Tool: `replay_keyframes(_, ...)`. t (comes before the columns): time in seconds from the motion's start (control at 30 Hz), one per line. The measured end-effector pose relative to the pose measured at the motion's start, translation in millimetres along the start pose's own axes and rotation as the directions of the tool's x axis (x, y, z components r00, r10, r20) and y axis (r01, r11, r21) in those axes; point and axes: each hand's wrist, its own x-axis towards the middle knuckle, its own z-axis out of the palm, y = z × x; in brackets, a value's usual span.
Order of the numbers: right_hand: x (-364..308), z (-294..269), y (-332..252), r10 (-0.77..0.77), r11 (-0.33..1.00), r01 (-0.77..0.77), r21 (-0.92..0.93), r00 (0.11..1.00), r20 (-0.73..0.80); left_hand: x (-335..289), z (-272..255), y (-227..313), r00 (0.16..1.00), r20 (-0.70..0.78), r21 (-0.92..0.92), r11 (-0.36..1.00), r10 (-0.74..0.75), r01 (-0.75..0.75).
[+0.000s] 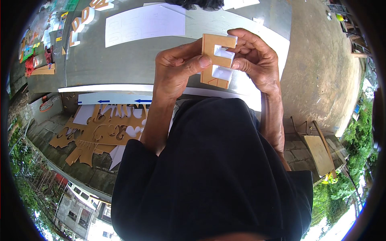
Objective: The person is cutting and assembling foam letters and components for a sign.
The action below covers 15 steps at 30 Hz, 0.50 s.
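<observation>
Both my hands hold a brown cut-out block letter point(212, 47) with white edges, raised above a grey table point(116, 60). My left hand point(177, 68) grips its left side, with the thumb pressed on the front face. My right hand point(255, 56) wraps the right side, its fingertips on the white inner edges of the letter's arms. My black sleeves and shirt fill the lower middle of the view.
A white sheet point(144, 22) lies on the table beyond my hands, with more brown and white letters point(82, 20) at the far left. Brown cut-out scrap boards point(100, 132) lie on the ground at left. A wooden frame point(317, 148) leans at right.
</observation>
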Motion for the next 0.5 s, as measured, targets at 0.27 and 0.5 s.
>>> replay_keyframes(0.27, 1, 0, 3, -0.010, 1.000, 0.009, -0.011, 1.000, -0.008, 1, 4, 3, 1.000, -0.021, 0.060, 0.998, 0.014, -0.013)
replay_keyframes(0.5, -5, 9, -15, 0.151, 0.987, -0.158, -0.040, 0.978, -0.142, -3, 23, 6, 0.983, -0.131, 0.319, 0.944, 0.129, -0.082)
